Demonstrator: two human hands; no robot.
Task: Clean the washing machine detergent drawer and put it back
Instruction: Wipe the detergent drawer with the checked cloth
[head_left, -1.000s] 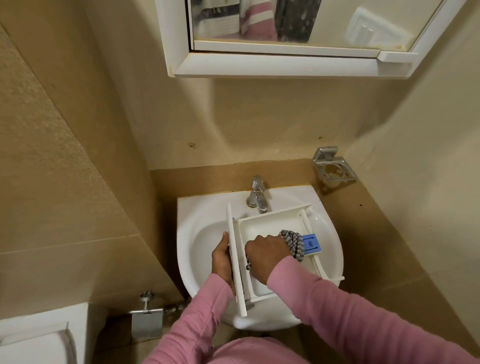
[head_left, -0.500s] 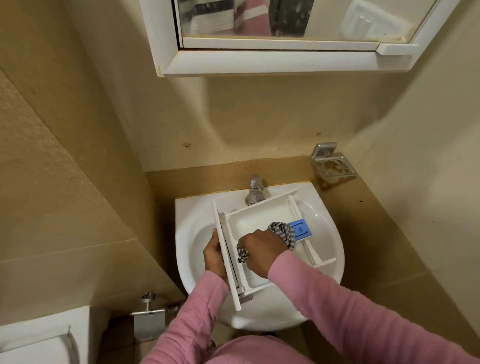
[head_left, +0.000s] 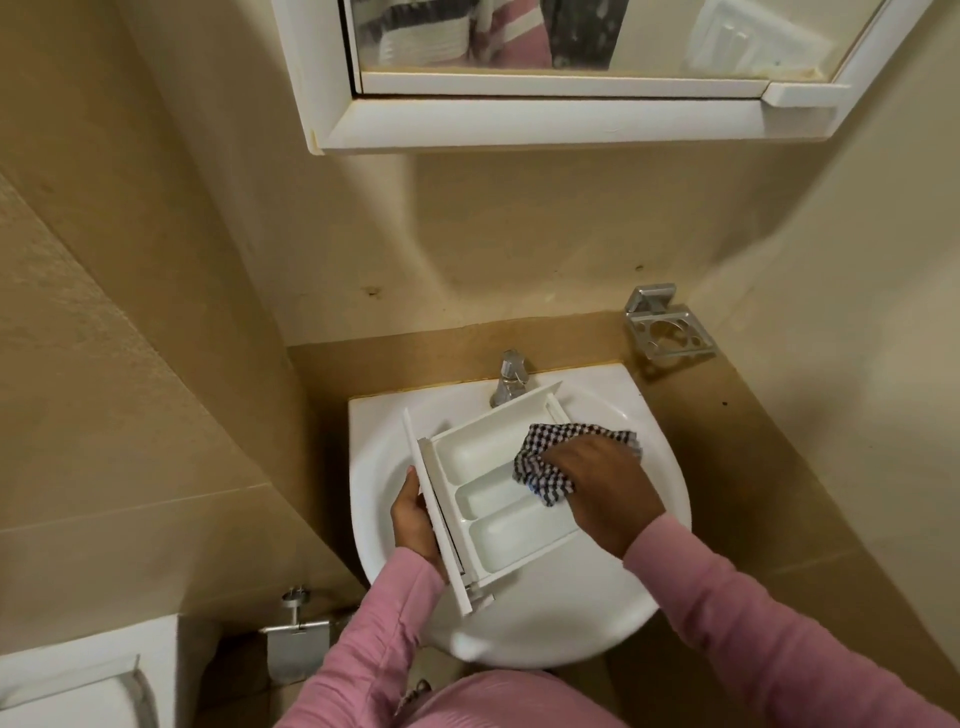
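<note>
Gripping white 3-compartment drawer (head_left: 501, 535) front w/ left hand (head_left: 413, 519), right hand (head_left: 597, 480) clutches checked cloth (head_left: 545, 441) inside.

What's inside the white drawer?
The drawer is split in three, white and bare where it shows. A checked cloth, held by the right hand, covers the far end, so whatever lies under it is hidden.

Detergent drawer (head_left: 519, 535): white plastic, three open compartments side by side, largest on 12 o'clock side; tilted above sink (head_left: 649, 571), front panel at 8 o'clock end gripped by left hand (head_left: 413, 525), rear end toward 2 o'clock

Checked cloth (head_left: 550, 441): black-and-white, crumpled, on drawer's rear part at 2 o'clock, held under right hand (head_left: 597, 478)
</note>
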